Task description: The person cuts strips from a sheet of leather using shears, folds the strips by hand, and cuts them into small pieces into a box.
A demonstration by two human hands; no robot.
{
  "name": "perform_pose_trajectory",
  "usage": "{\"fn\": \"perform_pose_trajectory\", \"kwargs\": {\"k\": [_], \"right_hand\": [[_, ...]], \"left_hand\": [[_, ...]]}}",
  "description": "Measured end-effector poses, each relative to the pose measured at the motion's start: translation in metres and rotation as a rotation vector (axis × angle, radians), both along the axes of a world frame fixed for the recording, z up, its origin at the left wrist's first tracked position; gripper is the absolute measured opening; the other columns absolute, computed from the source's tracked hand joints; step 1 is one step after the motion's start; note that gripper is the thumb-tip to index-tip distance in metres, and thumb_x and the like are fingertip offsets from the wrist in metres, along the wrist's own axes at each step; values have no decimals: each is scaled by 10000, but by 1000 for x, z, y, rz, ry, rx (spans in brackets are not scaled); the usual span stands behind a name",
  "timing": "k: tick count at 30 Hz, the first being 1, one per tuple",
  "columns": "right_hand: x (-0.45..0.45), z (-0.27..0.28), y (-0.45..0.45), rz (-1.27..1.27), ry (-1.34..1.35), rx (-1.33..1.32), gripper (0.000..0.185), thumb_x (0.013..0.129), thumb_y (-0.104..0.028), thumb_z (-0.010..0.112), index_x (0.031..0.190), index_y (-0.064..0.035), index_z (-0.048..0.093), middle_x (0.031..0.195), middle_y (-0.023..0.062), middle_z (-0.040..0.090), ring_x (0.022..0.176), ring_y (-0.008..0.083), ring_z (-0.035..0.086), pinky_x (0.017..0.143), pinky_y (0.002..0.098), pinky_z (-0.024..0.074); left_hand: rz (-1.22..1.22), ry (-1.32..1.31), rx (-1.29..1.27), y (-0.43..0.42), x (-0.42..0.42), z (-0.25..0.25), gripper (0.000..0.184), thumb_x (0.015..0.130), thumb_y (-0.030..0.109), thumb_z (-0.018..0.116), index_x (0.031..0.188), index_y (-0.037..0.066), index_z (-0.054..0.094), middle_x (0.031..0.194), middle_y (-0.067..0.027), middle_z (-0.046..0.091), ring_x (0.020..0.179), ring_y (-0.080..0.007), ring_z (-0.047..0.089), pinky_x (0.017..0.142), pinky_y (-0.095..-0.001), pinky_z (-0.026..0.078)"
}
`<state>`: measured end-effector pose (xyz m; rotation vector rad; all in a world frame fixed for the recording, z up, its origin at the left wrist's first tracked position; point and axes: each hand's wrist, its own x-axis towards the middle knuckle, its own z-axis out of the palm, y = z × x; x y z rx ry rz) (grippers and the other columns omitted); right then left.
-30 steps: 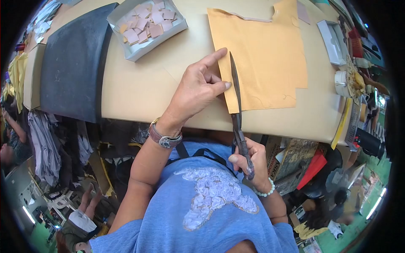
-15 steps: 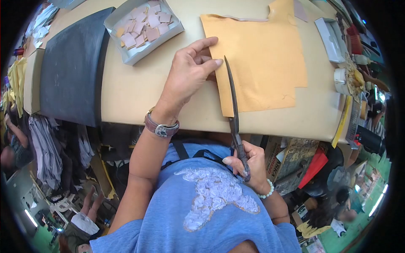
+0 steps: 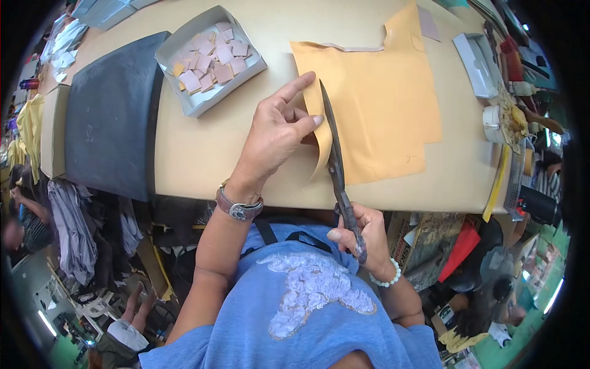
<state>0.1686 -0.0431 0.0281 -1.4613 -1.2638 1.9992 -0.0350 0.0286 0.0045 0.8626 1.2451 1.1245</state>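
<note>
A yellow-orange, leather-like sheet lies on the table, with a notch cut from its upper edge and a mauve underside showing there. My right hand is closed round the handles of long dark scissors, whose blades point away from me along the sheet's left side. To the left of the blades a narrow strip of the sheet has come apart at its near end and curls. My left hand pinches this strip with the thumb on top; its other fingertips are partly hidden beneath, and the index finger stretches along the edge.
An open white box of small mauve and yellow squares stands at the upper left. Beside it lies a black board. On the right are a narrow white box, a white cup and a yellow strip. Other people appear at the far sides.
The scissors have cut further up the sheet's left side, and the strip's near end has separated and curled left. My left hand still pinches the strip. The whole view has shifted slightly.
</note>
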Motion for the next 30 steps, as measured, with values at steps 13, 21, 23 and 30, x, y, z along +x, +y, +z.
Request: {"fn": "perform_pose_trajectory", "kwargs": {"k": [13,21,23,30], "right_hand": [[-3,1,-1,4,-87,4,337,709,-181,766,588,-48,480,475,-58,423,426,4,356,373,184,250],[-5,4,-4,-12,-55,2,343,679,-190,789,594,-55,485,486,-62,418,441,5,342,387,186,248],[-5,1,-1,3,-46,31,344,672,-202,793,599,-61,488,494,-67,413,453,7,333,400,186,246],[-8,4,15,-14,-2,44,337,680,-222,783,613,-70,489,507,-78,408,463,6,329,413,181,235]], "left_hand": [[39,-76,2,4,0,4,568,787,28,602,1296,-37,360,917,-108,629,742,-103,615,659,-236,527],[102,-97,75,22,-10,2,540,787,42,615,1272,-40,391,932,-128,626,736,-124,624,676,-230,516],[81,-96,72,22,-10,2,545,785,29,614,1274,-47,385,924,-121,626,734,-117,620,675,-227,510],[69,-103,72,14,-4,6,569,774,-6,615,1281,-64,363,911,-96,619,760,-96,598,694,-223,493]]}}
